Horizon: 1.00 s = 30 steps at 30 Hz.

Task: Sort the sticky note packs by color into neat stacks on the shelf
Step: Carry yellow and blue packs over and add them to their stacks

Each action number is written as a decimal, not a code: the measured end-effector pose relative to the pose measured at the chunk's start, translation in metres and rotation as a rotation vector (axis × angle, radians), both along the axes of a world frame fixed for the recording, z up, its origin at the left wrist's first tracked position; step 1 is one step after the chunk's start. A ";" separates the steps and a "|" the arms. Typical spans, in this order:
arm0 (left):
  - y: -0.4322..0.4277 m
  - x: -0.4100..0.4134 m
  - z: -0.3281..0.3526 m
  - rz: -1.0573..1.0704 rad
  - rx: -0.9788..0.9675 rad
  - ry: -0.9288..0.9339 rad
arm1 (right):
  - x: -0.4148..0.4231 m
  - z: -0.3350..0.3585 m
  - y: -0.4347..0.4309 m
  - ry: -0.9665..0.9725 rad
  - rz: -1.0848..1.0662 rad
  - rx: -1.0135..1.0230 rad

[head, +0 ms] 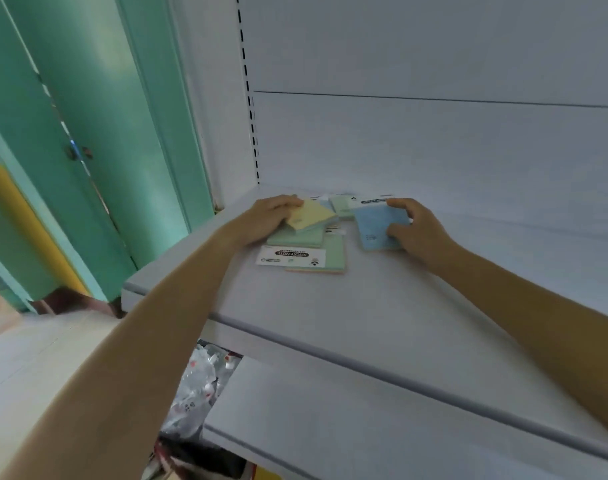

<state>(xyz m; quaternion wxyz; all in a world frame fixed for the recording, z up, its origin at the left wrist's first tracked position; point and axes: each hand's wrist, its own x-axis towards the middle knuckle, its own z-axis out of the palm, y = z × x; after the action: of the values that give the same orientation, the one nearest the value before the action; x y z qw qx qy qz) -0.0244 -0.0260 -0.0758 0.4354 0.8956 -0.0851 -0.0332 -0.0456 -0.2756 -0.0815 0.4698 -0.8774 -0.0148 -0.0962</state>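
Sticky note packs lie in a loose heap near the back left corner of the white shelf [330,323], and from the head camera we see both our hands on them. Our left hand [266,220] rests at the heap's 9 o'clock edge, fingers curled onto the yellow pack [311,214], which sits tilted on top of a green pack [297,237]; whether it is truly pinched we cannot tell. Our right hand [417,230] grips the blue pack [377,230] from its 3 o'clock side, thumb on the near corner, fingertips hooked over the far edge. That blue pack lies just beside the heap, apart from the labelled pack [295,256]. Its long axis runs roughly from 5 to 11 o'clock. Another green pack [342,206] lies behind it at 11 o'clock. We judge the blue pack can slide toward 3 o'clock, where bare shelf waits for a stack.
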 end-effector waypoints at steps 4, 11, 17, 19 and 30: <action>-0.006 -0.002 -0.007 0.068 0.034 -0.177 | -0.011 -0.005 -0.001 -0.001 -0.101 0.063; 0.004 -0.002 -0.013 0.236 0.073 -0.150 | -0.024 -0.010 0.002 -0.066 -0.133 0.009; 0.003 -0.005 -0.011 0.272 0.113 -0.170 | -0.028 -0.009 0.006 -0.128 -0.167 -0.080; 0.000 -0.007 -0.009 0.232 0.028 -0.186 | -0.029 -0.008 0.008 -0.155 -0.166 -0.122; -0.009 -0.019 0.006 0.198 -0.376 -0.471 | -0.040 -0.001 0.006 -0.132 -0.142 -0.088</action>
<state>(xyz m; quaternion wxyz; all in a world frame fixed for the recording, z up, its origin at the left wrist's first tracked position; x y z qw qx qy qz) -0.0430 -0.0352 -0.0698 0.5627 0.7865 -0.1004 0.2341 -0.0857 -0.2700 -0.0828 0.4209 -0.8877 0.0122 -0.1863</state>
